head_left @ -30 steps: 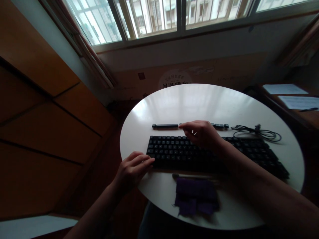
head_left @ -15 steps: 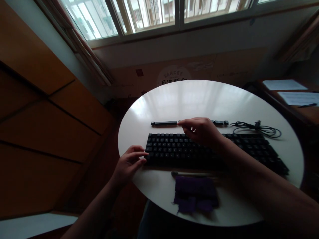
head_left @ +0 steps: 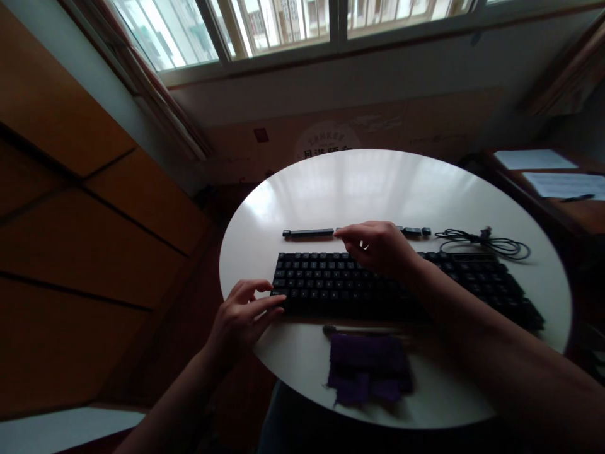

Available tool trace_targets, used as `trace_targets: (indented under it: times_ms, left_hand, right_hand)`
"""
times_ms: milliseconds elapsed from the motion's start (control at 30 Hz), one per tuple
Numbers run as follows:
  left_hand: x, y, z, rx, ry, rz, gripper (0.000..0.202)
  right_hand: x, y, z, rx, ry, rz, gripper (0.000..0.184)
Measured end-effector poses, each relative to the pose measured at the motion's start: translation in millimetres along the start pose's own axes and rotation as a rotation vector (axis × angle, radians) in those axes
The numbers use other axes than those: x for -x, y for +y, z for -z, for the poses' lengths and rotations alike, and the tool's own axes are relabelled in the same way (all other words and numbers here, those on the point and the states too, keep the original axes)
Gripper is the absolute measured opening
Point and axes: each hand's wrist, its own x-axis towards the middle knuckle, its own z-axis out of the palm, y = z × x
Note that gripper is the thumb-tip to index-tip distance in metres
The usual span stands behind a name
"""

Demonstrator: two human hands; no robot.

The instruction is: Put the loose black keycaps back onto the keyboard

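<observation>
A black keyboard (head_left: 331, 287) lies across the table, its bottom row at the left showing no lettered keys. At its left end is my left hand (head_left: 243, 309), fingers apart, thumb and fingertips at the lower left corner keys. Behind the keyboard runs a row of loose black keycaps, with a long space bar keycap (head_left: 309, 233), a small keycap (head_left: 286, 234) at its left end and others (head_left: 413, 231) at the right. My right hand (head_left: 375, 246) reaches over the keyboard, fingers bent together, fingertips by the space bar's right end. Whatever they pinch is hidden.
The round white table (head_left: 378, 183) carries a coiled black cable (head_left: 491, 244) at right. A folded purple cloth (head_left: 368, 369) and a thin brush (head_left: 350, 329) lie in front of the keyboard. Papers (head_left: 562, 184) and a pen (head_left: 576, 198) are on a brown desk at right.
My left hand has shifted slightly, its finger and thumb now a little further over the keyboard's corner. My right hand stays at the keycap row. The whole view has moved slightly.
</observation>
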Motion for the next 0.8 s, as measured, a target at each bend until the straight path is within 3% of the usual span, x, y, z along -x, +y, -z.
trace_targets:
  times_ms: [200,467,800]
  left_hand:
    - [-11.3,8.9,11.9,-0.239,-0.062,-0.196,0.013]
    - [-10.0,8.7,8.6,-0.235,-0.115,-0.175,0.016]
    - [-21.7,22.1,17.3,-0.395,-0.217,-0.258,0.019]
  right_hand:
    - [0.6,-0.1,-0.7,0.002,-0.016,-0.015,0.029]
    - [0.3,-0.5,-0.1,0.003,-0.021,-0.021,0.028]
    - [-0.9,-1.2,0.9,-0.011,-0.039,-0.014,0.029]
